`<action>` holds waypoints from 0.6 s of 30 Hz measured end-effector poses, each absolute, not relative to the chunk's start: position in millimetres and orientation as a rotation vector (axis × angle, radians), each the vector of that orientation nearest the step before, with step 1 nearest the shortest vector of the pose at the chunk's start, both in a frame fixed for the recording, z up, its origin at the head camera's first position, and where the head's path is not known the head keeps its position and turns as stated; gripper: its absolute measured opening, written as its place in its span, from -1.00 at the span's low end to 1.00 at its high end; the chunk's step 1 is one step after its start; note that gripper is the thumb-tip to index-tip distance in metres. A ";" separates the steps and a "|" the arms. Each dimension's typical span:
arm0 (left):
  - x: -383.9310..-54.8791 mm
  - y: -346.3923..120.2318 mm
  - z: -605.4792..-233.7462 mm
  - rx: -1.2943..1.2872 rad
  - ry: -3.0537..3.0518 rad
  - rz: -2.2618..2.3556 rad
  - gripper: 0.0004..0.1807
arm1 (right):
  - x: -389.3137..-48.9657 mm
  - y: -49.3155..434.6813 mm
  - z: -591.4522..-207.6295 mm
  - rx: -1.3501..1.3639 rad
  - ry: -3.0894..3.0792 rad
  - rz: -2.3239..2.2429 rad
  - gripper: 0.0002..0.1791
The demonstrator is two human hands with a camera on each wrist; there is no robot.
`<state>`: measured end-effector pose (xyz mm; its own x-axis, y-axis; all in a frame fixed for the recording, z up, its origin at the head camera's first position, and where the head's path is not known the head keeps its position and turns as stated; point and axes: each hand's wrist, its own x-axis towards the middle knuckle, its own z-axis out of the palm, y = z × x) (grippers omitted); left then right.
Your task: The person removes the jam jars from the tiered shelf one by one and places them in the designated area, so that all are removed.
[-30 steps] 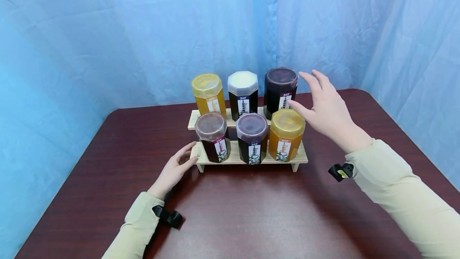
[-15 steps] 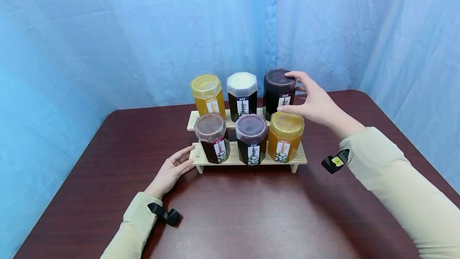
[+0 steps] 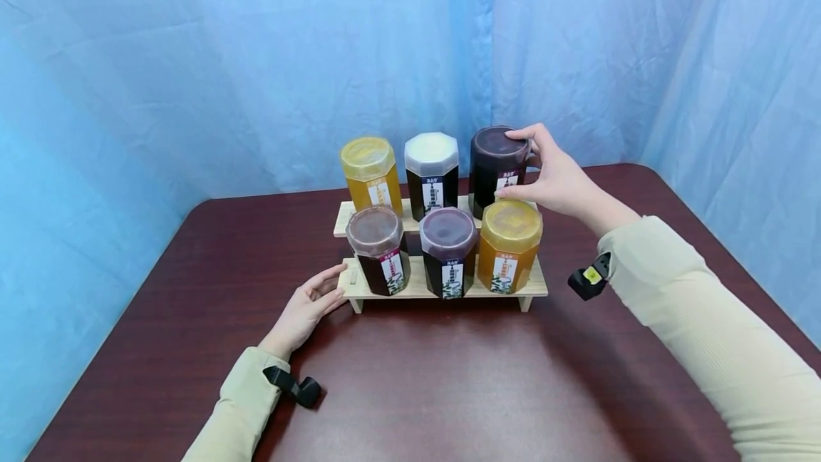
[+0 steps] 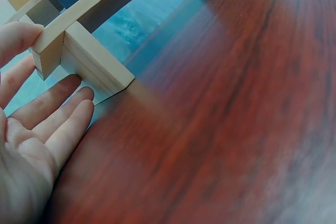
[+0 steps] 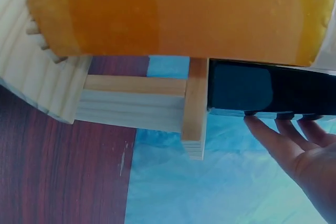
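A two-tier wooden rack (image 3: 413, 284) carries several faceted jars with clear lids. My left hand (image 3: 305, 311) is at the left end of its lower shelf; in the left wrist view, thumb and forefinger pinch the board's corner while the other fingers (image 4: 60, 111) lie beside the support leg. At the back right, my right hand (image 3: 559, 180) grips a dark jar (image 3: 487, 177), forefinger over the lid and thumb at the front. In the right wrist view several fingertips (image 5: 254, 121) touch that jar's side. An amber jar (image 3: 509, 248) stands just in front of it.
Two dark jars, one brownish (image 3: 378, 248) and one purple-lidded (image 3: 449, 252), share the lower shelf. Behind them stand a yellow jar (image 3: 370, 173) and a white-lidded dark jar (image 3: 432, 173). The dark red table (image 3: 449, 376) ends at blue curtains (image 3: 288, 70).
My right hand has moved left from beside the back-right dark jar and taken hold of it. My left hand stays at the rack's end, and the jars keep their places.
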<state>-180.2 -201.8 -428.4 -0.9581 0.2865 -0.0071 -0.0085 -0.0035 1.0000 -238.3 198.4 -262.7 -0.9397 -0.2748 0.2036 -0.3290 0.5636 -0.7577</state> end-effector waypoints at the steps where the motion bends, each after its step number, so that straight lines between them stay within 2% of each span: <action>1: -180.1 -202.1 -428.6 0.296 2.058 2.066 -0.41 | -238.8 197.9 -263.1 0.524 -2.721 1.337 -0.13; 18: -181.7 -201.9 -428.4 0.336 2.067 2.070 -0.40 | -239.4 193.3 -267.1 0.471 -2.714 1.303 -0.10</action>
<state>-181.7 -201.9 -428.4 -0.9549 0.2961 0.0220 0.0216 -0.0046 0.9998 -239.4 193.3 -267.1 -0.9479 -0.2344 0.2159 -0.3150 0.5876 -0.7453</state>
